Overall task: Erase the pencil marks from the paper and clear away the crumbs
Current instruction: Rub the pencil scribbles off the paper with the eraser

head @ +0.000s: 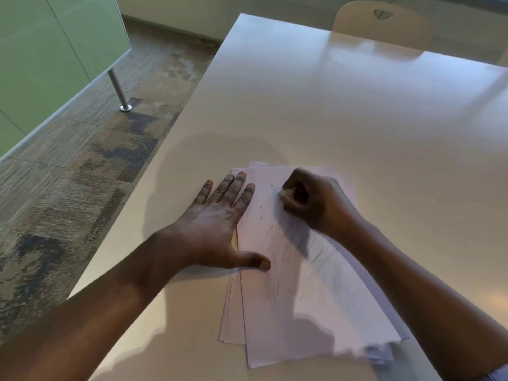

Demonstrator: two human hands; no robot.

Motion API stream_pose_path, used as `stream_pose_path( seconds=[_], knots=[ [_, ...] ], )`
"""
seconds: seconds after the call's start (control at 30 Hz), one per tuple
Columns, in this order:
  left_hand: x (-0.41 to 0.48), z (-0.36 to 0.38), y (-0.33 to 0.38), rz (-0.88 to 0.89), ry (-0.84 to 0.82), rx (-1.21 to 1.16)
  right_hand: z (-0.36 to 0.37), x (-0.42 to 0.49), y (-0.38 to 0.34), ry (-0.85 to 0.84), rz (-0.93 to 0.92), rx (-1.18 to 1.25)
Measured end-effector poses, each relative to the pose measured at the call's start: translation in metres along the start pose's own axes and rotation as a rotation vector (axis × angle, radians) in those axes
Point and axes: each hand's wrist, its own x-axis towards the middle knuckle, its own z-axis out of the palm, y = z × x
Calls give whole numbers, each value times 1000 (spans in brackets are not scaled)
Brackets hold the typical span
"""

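left hand [217, 226] pins paper [302, 312] edge; right hand [316, 204] grips eraser [287, 193].

Your left hand [217, 224] lies flat, fingers spread, pressing the left edge of the top paper [297, 284] on the bench [330, 111]. Your right hand [310, 202] curls round a pale eraser [286, 193] against the sheet, near faint pencil marks [302, 240] and dark crumbs [261, 213].
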Motion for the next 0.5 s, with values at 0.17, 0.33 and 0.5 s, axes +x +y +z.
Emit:
stream_pose_path(
  seconds=[0.17,0.33,0.5],
  knots=[
    [1,1,0,-2,3,-8,2,-13,-16,-122,-14,28],
    [0,-2,2,-9,-1,-8,-2,-10,-8,-72,8,7],
    [0,-2,3,-13,-7,-16,0,-4,-13,-76,1,-33]
  ],
)
